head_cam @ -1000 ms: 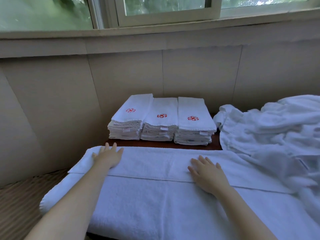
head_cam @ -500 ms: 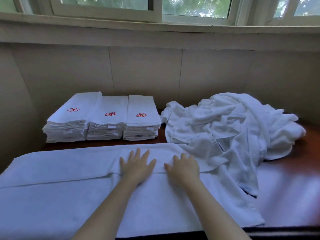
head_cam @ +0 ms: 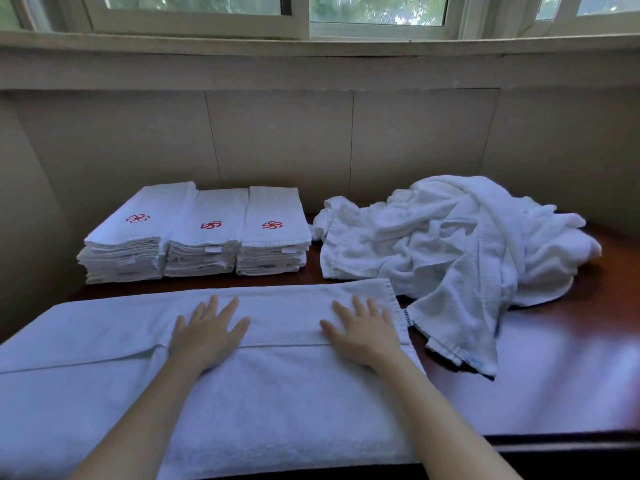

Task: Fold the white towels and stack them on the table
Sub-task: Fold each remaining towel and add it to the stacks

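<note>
A long white towel (head_cam: 277,403) lies flat along the near edge of the dark wooden table (head_cam: 571,375), its far third folded over toward me. My left hand (head_cam: 207,330) presses flat on the folded flap near the middle, fingers spread. My right hand (head_cam: 367,332) presses flat on the flap close to its right end, beside a small label. A heap of crumpled white towels (head_cam: 450,244) lies at the back right, one corner hanging down toward the flat towel.
Three stacks of folded white cloths with red flower emblems (head_cam: 204,233) stand side by side at the back left against the beige wall. A window sill runs above. Bare glossy tabletop shows at the right front.
My hands have slid rightward along the folded flap and spread apart; the right one now lies near the towel's right end. The view has shifted right and nearer.
</note>
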`<act>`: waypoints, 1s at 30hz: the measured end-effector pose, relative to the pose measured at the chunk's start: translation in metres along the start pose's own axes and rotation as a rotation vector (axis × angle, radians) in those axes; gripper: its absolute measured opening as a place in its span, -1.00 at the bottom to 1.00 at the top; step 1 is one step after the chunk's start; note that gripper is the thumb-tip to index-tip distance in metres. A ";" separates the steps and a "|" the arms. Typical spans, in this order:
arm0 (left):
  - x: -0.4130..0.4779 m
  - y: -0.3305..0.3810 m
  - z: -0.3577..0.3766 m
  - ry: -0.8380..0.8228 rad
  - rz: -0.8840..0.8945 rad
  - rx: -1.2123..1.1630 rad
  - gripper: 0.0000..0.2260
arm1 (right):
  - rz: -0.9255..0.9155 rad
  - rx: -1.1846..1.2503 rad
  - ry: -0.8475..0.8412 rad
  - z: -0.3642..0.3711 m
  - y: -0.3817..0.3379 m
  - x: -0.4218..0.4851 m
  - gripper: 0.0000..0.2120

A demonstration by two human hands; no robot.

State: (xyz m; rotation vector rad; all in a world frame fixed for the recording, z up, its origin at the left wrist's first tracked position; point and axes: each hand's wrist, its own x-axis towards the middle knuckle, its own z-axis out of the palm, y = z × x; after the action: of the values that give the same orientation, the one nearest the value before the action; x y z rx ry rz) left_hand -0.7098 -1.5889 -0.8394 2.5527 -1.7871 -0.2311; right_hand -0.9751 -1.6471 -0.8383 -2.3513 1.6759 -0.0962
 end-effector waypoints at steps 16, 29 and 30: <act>0.004 0.074 0.017 0.048 0.075 -0.061 -0.43 | 0.085 -0.035 0.038 0.005 -0.012 0.047 -0.43; -0.031 -0.098 -0.028 -0.048 0.184 -0.011 -0.48 | -0.030 -0.180 0.297 -0.001 -0.039 0.021 -0.69; -0.047 -0.115 -0.028 -0.022 0.219 -0.016 -0.48 | -0.139 -0.125 0.283 0.002 -0.055 0.013 -0.68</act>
State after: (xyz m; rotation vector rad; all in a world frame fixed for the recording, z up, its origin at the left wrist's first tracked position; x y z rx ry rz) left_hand -0.6148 -1.5073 -0.8178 2.3275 -2.0425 -0.2671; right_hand -0.9195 -1.6416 -0.8281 -2.6509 1.6784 -0.3775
